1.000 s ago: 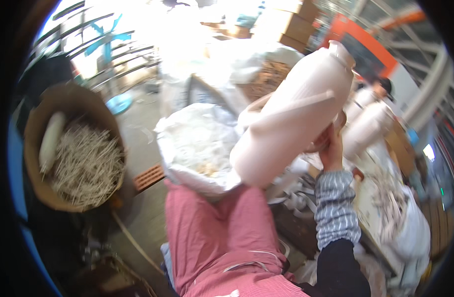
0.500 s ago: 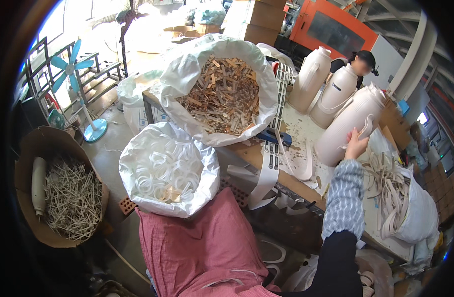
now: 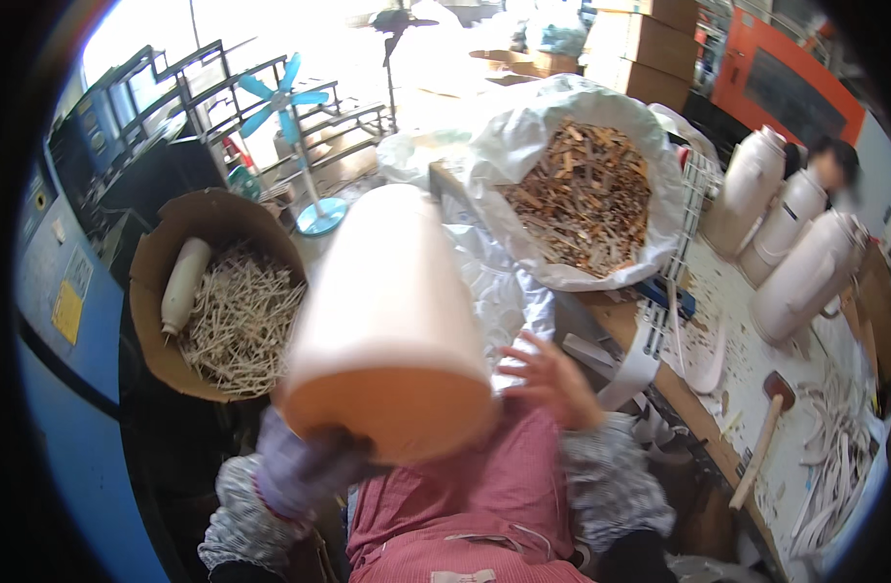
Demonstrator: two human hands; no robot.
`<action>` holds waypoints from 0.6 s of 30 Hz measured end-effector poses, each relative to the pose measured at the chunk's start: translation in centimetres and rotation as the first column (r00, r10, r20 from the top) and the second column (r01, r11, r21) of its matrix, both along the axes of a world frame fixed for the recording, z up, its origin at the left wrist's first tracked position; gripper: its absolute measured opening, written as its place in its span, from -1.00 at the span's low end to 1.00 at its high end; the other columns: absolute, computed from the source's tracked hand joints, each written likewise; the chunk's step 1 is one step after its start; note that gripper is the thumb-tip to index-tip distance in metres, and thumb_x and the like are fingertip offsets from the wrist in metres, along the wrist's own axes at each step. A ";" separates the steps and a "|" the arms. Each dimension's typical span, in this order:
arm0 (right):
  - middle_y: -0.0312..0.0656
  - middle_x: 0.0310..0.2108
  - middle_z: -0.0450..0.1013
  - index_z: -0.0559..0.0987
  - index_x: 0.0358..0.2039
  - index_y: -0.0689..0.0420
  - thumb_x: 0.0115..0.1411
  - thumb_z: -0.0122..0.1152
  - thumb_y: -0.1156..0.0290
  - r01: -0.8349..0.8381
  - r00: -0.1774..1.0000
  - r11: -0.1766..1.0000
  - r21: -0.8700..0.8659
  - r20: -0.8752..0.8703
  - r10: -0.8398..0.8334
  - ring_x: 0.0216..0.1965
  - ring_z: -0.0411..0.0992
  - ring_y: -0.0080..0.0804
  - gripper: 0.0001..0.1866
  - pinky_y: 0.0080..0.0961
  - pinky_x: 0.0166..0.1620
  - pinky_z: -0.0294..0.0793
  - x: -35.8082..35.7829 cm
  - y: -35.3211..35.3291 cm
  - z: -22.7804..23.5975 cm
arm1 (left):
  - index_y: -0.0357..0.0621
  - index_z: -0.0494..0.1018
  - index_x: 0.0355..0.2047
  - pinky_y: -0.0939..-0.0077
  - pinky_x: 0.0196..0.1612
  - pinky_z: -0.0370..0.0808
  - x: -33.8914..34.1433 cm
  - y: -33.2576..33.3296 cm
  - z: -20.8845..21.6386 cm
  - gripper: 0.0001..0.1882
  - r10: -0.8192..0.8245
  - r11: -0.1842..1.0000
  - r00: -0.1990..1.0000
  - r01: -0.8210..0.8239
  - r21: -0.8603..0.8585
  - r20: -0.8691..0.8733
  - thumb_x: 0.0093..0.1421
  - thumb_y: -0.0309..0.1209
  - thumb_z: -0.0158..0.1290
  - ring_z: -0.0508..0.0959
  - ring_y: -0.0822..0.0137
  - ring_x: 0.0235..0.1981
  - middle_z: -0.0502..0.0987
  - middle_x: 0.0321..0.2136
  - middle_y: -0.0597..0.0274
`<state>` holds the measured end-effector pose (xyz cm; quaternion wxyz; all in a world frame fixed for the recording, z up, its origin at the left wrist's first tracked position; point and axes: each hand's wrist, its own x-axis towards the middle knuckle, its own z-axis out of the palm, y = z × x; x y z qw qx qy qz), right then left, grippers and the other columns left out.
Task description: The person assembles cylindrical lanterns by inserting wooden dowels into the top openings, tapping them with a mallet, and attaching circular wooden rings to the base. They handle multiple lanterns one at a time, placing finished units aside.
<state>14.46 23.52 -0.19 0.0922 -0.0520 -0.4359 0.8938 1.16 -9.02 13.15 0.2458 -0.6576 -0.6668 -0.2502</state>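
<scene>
A large cream vacuum-flask body (image 3: 392, 282), blurred by motion, is tilted in front of me, its orange-tinted bottom end (image 3: 397, 413) facing me. My left hand (image 3: 314, 466), in a purple-grey glove, grips it at the lower edge of that end; some of its fingers are hidden. My right hand (image 3: 552, 379), bare and somewhat blurred, is beside the body's right side with its fingers spread, holding nothing. Below both hands lies the pink apron (image 3: 465, 496) over my lap. Behind the body a white bag of clear plastic rings (image 3: 509, 301) is partly covered.
Three cream flasks (image 3: 810, 277) stand on the worktable (image 3: 703, 413) at right, near a red-headed mallet (image 3: 766, 437) and pale strips (image 3: 824, 476). A sack of brown scraps (image 3: 586, 199) is ahead. At left are a box of thin sticks (image 3: 237, 325), a fan (image 3: 280, 102) and a blue cabinet (image 3: 86, 321).
My right hand has left the flask on the table and come back toward my lap. My gloved left hand has come into view with a flask body. The view has turned left.
</scene>
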 end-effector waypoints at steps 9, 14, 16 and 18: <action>-0.18 -0.05 0.47 0.37 0.10 0.23 0.28 0.09 0.48 0.454 0.891 0.885 -0.106 0.026 -0.454 -0.05 0.48 -0.37 -0.62 -0.42 0.01 0.52 2.5 -3.3 -3.3 | -0.11 0.55 -0.13 0.44 -0.13 0.55 -0.6 -4.2 -6.8 -0.69 0.186 0.870 0.507 0.313 -0.381 0.841 0.07 -0.50 0.20 0.63 0.24 -0.22 0.62 -0.28 0.16; -0.11 0.01 0.42 0.39 0.00 0.19 0.16 0.22 0.56 0.491 0.869 0.795 0.358 -0.266 -0.417 0.00 0.44 -0.28 -0.61 -0.41 0.07 0.42 -0.1 -12.7 0.2 | -0.29 -0.09 0.36 0.29 0.20 0.30 -3.7 -1.8 0.5 0.22 -0.332 0.920 0.339 -0.091 0.382 0.881 -0.10 0.03 0.38 0.31 0.24 0.19 0.26 0.21 0.01; 0.00 0.05 0.37 0.39 -0.05 0.18 0.02 0.30 0.59 0.627 0.759 0.454 0.633 -0.628 -0.172 0.03 0.42 -0.11 -0.55 -0.38 0.06 0.41 -2.7 -15.7 1.2 | -0.25 0.02 0.33 0.25 0.16 0.35 -3.4 -1.4 2.6 0.18 -0.306 0.904 0.410 -0.159 0.398 0.859 -0.13 0.10 0.37 0.36 0.19 0.15 0.24 0.21 -0.02; 0.09 0.09 0.31 0.39 -0.09 0.18 -0.05 0.30 0.60 0.488 0.838 0.518 0.703 -0.543 -0.054 0.07 0.37 0.02 -0.53 -0.32 0.08 0.41 -2.9 -18.2 1.1 | -0.23 0.17 0.26 0.22 0.15 0.36 -3.9 -4.5 1.7 0.07 -0.071 0.945 0.505 -0.242 0.220 0.860 -0.11 0.13 0.34 0.38 0.12 0.13 0.26 0.20 -0.06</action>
